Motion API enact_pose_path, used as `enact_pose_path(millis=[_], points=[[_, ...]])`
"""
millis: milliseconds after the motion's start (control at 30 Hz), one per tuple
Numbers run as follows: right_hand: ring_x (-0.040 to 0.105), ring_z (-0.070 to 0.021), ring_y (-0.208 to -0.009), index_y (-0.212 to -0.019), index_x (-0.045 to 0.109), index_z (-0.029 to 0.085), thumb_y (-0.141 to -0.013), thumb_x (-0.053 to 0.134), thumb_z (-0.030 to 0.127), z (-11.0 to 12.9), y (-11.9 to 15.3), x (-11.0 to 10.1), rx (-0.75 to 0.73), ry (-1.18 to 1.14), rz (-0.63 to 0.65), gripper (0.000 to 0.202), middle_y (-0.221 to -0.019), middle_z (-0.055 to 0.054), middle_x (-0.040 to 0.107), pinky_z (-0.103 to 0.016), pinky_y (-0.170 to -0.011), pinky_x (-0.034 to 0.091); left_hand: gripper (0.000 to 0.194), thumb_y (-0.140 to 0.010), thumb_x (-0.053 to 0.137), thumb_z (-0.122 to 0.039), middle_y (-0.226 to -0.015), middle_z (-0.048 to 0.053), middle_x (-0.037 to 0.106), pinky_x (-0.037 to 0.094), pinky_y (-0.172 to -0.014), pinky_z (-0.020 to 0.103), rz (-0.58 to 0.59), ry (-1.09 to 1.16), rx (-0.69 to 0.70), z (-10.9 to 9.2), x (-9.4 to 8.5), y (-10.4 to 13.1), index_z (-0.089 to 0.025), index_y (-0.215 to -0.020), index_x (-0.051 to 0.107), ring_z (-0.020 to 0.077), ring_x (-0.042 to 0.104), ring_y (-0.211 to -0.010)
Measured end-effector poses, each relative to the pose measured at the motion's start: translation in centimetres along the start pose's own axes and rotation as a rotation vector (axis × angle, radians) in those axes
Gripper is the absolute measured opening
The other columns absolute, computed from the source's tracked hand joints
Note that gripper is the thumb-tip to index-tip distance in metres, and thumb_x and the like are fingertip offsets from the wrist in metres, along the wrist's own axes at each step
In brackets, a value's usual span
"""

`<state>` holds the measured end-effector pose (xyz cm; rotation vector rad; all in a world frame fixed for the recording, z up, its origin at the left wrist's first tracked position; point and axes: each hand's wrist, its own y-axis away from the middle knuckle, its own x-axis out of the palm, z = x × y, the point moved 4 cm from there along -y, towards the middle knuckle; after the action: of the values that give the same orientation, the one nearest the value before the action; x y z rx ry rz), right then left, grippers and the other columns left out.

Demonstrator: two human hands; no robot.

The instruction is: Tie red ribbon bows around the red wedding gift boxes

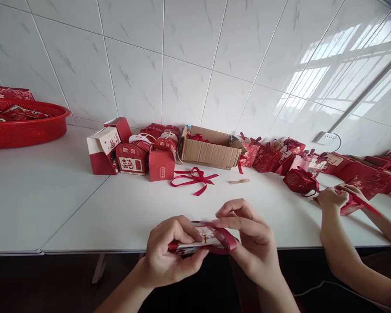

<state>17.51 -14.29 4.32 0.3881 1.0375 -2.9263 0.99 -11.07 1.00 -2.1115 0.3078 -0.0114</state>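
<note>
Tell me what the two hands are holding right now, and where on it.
A small red gift box: left hand grips its left end, right hand pinches the red ribbon at its right end.

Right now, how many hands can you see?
4: the person's left hand and right hand hold a small box with ribbon at the table edge; a co-worker's two hands work far right.

A red gift box (130, 159) near the wall bears the white double-happiness sign 囍 on its front, with two smaller characters, seemingly 歡喜, above. Print on the neighbouring boxes is too small to read.
</note>
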Motion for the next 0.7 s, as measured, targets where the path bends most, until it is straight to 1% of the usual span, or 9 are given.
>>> enact_pose_path(millis=[100,200,300,433,500,700], points=[[0.062,-0.0219,-0.099,-0.096,0.071,0.025,-0.083,0.061,0.017,0.0,0.1,0.2,0.082,0.021,0.007,0.018,-0.104,-0.008,0.064,-0.034,-0.077,0.054,0.032,-0.065,0.07,-0.005,-0.07,0.004,0.065,0.055,-0.054,0.027,0.003,0.006,-0.017,0.3,0.0,0.0,-0.02,-0.077,0.045,0.0163,0.065,-0.061],[0.065,-0.0198,-0.091,-0.093,0.069,0.023,-0.085,0.059,0.019,-0.1,0.2,0.5,0.163,-0.011,0.04,0.014,-0.097,-0.007,0.068,-0.031,-0.073,0.054,0.032,-0.065,0.07,-0.003,-0.07,0.003,0.065,0.055,-0.055,0.027,-0.001,0.045,-0.044,0.7,0.1,-0.1,-0.02,-0.076,0.046,0.0161,0.065,-0.061],[0.065,-0.0193,-0.087,-0.092,0.07,0.022,-0.086,0.059,0.021,-0.4,0.3,0.8,0.201,-0.041,0.041,0.012,-0.092,-0.007,0.07,-0.029,-0.071,0.054,0.032,-0.065,0.071,-0.003,-0.07,0.004,0.065,0.055,-0.056,0.027,-0.004,0.073,-0.06,0.9,0.1,-0.1,-0.02,-0.076,0.047,0.0171,0.066,-0.063],[0.065,-0.0161,-0.071,-0.088,0.07,0.019,-0.086,0.059,0.026,-1.0,0.4,1.1,0.256,-0.087,0.036,0.012,-0.084,-0.006,0.071,-0.027,-0.063,0.054,0.032,-0.065,0.071,-0.003,-0.07,0.003,0.066,0.055,-0.056,0.027,-0.007,0.082,-0.078,1.0,0.1,-0.1,-0.02,-0.076,0.047,0.0174,0.067,-0.064],[0.064,-0.0152,-0.066,-0.087,0.069,0.019,-0.086,0.06,0.027,-1.1,0.4,1.1,0.269,-0.1,0.028,0.013,-0.08,-0.006,0.071,-0.027,-0.062,0.054,0.032,-0.065,0.072,-0.003,-0.071,0.004,0.067,0.056,-0.056,0.027,-0.005,0.084,-0.084,0.9,0.1,0.0,-0.02,-0.076,0.046,0.0174,0.067,-0.064],[0.066,-0.0164,-0.073,-0.089,0.068,0.018,-0.088,0.057,0.029,-0.9,0.0,1.0,0.267,-0.105,0.071,0.015,-0.082,-0.006,0.071,-0.026,-0.064,0.054,0.03,-0.067,0.07,-0.004,-0.071,0.003,0.066,0.054,-0.055,0.025,0.014,0.088,-0.089,0.8,0.1,-0.2,-0.02,-0.078,0.047,0.0157,0.066,-0.062]])
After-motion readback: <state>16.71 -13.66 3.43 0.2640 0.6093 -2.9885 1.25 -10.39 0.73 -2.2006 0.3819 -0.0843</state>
